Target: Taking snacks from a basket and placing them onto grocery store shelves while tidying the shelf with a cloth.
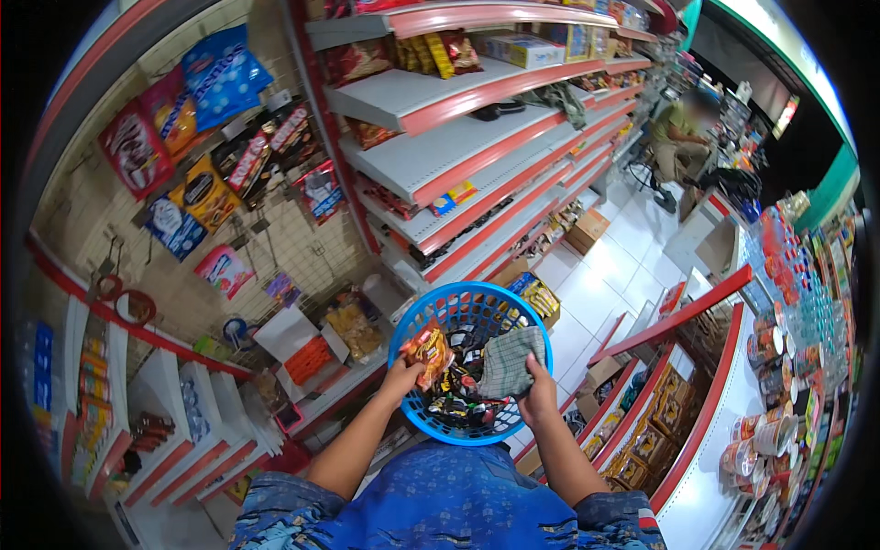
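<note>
A round blue plastic basket (pixel 454 434) with slotted walls is held in front of my body. Small wrapped packets (pixel 462 395), many of them dark, lie inside it. My left hand (pixel 403 379) is at the basket's left side, its thumb and fingers on an orange-red snack packet (pixel 430 356). At the right side, my right hand (pixel 539 393) grips a folded grey-green checked cloth (pixel 510 366) against the rim. Whether the fingers of either hand also hook the rim is hidden.
Tall shelves with red edges (pixel 495 100) stand ahead, with a carton of packets (pixel 540 295) on the floor below. A wire rack with candy bags (pixel 206 192) is at left. Cup noodles (pixel 773 436) fill a right-hand shelf. A seated person (pixel 680 134) is far back.
</note>
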